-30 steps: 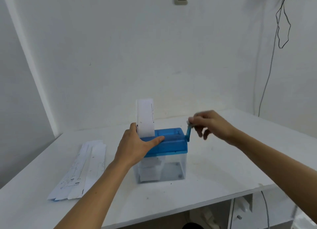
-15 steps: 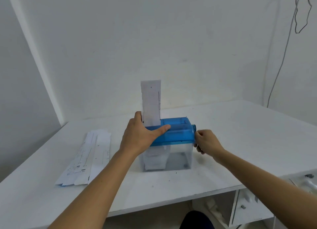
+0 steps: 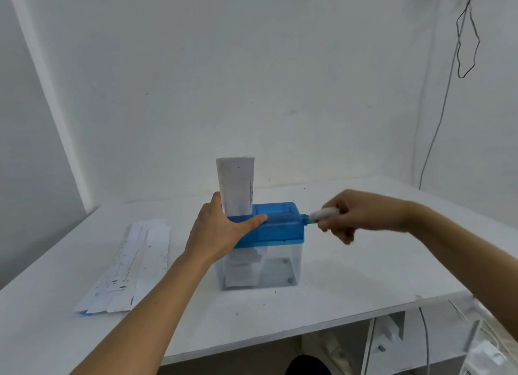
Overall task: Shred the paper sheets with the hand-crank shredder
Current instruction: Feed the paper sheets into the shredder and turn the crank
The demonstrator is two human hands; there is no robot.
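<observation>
A small shredder with a blue top (image 3: 277, 226) and a clear bin (image 3: 280, 268) stands in the middle of the white table (image 3: 350, 279). A strip of printed paper (image 3: 236, 186) stands upright in its slot at the left end. My left hand (image 3: 221, 228) grips the left side of the blue top, thumb lying along its front. My right hand (image 3: 356, 213) pinches the white knob of the crank handle (image 3: 322, 214) at the shredder's right side. White shreds lie inside the bin.
Several long printed paper strips (image 3: 131, 265) lie in a stack on the table to the left of the shredder. Walls close the table at the back and right, with a cable (image 3: 437, 133) hanging down. White drawers (image 3: 392, 343) show below the front edge.
My right hand has swung the crank from low beside the bin up to the level of the blue top. The paper strip stands slightly lower in the slot. My left hand keeps its grip.
</observation>
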